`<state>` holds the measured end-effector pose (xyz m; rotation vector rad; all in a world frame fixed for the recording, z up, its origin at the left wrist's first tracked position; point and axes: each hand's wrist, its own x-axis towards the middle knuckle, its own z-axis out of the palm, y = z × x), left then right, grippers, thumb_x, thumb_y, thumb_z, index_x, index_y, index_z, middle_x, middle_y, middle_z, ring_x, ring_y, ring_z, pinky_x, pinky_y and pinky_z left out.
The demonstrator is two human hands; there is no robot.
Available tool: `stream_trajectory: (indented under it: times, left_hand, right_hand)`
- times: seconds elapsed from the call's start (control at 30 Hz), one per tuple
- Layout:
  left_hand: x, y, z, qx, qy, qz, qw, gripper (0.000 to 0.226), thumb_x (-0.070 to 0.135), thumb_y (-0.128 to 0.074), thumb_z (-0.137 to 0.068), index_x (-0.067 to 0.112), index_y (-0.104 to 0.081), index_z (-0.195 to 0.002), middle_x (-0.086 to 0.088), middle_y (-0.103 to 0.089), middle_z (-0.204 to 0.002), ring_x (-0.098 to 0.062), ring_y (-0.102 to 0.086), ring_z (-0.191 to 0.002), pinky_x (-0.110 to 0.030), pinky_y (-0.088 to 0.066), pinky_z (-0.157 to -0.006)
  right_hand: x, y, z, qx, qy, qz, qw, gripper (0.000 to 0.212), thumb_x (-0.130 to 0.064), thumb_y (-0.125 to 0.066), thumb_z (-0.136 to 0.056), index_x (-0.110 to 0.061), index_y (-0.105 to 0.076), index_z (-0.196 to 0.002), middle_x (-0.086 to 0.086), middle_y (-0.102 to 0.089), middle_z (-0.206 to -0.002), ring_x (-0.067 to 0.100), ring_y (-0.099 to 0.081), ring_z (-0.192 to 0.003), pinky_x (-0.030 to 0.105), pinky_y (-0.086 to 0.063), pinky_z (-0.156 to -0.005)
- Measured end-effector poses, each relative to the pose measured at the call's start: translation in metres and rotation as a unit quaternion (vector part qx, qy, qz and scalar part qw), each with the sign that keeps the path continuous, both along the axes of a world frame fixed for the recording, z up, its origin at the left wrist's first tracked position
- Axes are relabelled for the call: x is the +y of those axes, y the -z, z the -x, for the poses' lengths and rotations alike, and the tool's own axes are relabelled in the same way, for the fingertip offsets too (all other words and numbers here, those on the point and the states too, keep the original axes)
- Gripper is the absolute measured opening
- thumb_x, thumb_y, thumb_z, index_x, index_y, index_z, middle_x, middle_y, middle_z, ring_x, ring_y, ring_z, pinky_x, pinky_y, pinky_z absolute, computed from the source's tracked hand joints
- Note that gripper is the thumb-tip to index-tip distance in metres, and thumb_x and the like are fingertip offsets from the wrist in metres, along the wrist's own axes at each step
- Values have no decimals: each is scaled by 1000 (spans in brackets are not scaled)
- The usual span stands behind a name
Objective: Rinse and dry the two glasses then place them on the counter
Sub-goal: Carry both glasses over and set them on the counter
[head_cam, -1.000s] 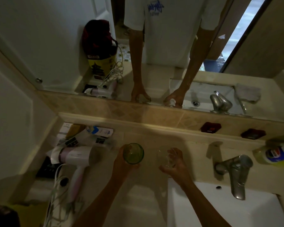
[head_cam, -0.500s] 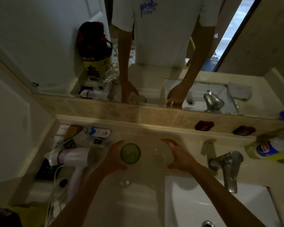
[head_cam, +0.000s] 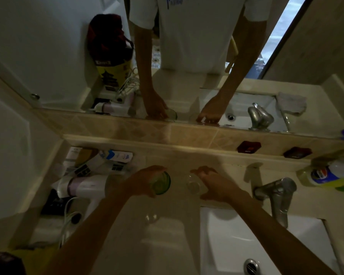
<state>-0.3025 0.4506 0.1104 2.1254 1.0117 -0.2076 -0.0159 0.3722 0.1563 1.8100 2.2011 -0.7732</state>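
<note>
Setting both down on the beige counter (head_cam: 179, 161), the left hand (head_cam: 145, 180) grips the round green glass (head_cam: 160, 182), the right hand (head_cam: 216, 185) the clear glass (head_cam: 194, 184); placing looks nearly finished.

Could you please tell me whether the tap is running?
Off, it seems: no stream shows below the silver metal tap's spout over the white basin.

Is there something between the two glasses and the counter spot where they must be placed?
Nothing visible. The left hand holds the green glass and the right hand the clear glass over bare counter.
</note>
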Motion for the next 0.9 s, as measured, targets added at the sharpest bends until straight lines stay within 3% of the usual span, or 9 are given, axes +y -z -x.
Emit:
stream_trajectory:
  times: [0.1, 0.23, 0.33, 0.47, 0.53, 0.67, 0.77, 0.9]
  left_hand:
    - [-8, -9, -9, 20, -33, -21, 999, 104, 25, -88, -74, 15, -26, -157, -3, -27, -164, -23, -37, -146, -28, -34, -113]
    - [-35, -1, -18, 2, -175, -87, 981, 98, 45, -82, -74, 25, -30, -155, 9, -33, -157, -21, -56, -128, -36, -53, -96]
    - [-50, 7, -26, -21, -262, -89, 961, 104, 51, -82, -72, 25, -26, -156, 8, -30, -157, -23, -53, -131, -40, -53, -96]
    - [-31, 1, -21, 4, -162, -63, 985, 121, 42, -92, -65, 21, -19, -159, -1, -19, -166, -23, -27, -151, -38, -38, -116]
    - [-16, -7, -19, 12, -76, -43, 996, 117, 29, -94, -64, 19, -25, -158, -2, -23, -164, -22, -28, -150, -28, -34, -115]
    - [4, -14, -23, 59, 48, -54, 996, 106, 23, -91, -68, 19, -32, -156, -3, -29, -163, -19, -28, -150, -19, -25, -113]
    - [4, -20, -28, 53, 32, -53, 997, 101, 18, -89, -69, 18, -35, -155, -4, -30, -162, -22, -36, -146, -23, -34, -110]
    - [-21, -9, -32, 34, -117, -81, 989, 98, 28, -89, -70, 20, -38, -153, -3, -36, -154, -26, -46, -137, -34, -48, -103]
  right_hand:
    - [-4, 2, 7, 16, 56, -1, 998, 100, -39, -81, -72, -24, -22, -152, 7, -30, -153, 27, -32, -140, 38, -37, -112]
    - [-14, 8, 20, 7, 151, -29, 988, 101, -54, -77, -69, -15, -25, -148, 11, -38, -143, 29, -42, -132, 41, -46, -103]
    - [-16, 8, 27, -27, 173, -46, 984, 101, -63, -74, -66, -15, -28, -143, 11, -41, -138, 31, -46, -126, 44, -47, -98]
    - [-7, 3, 23, -48, 90, -13, 995, 115, -51, -84, -61, -19, -19, -150, 10, -24, -156, 34, -33, -138, 51, -36, -110]
    - [-2, -3, 19, -35, 2, 8, 999, 114, -34, -87, -64, -25, -16, -153, 4, -13, -162, 30, -21, -146, 48, -28, -117]
    - [8, -13, 16, -54, -89, 24, 994, 97, -11, -79, -75, -27, -23, -153, 1, -22, -160, 27, -19, -145, 38, -27, -115]
    - [4, -6, 13, -33, -44, 4, 998, 95, -18, -79, -75, -28, -24, -152, -1, -25, -158, 27, -24, -142, 39, -31, -113]
    - [-15, 12, 15, 13, 87, -39, 995, 98, -49, -75, -74, -28, -21, -153, 1, -27, -156, 28, -28, -139, 40, -34, -111]
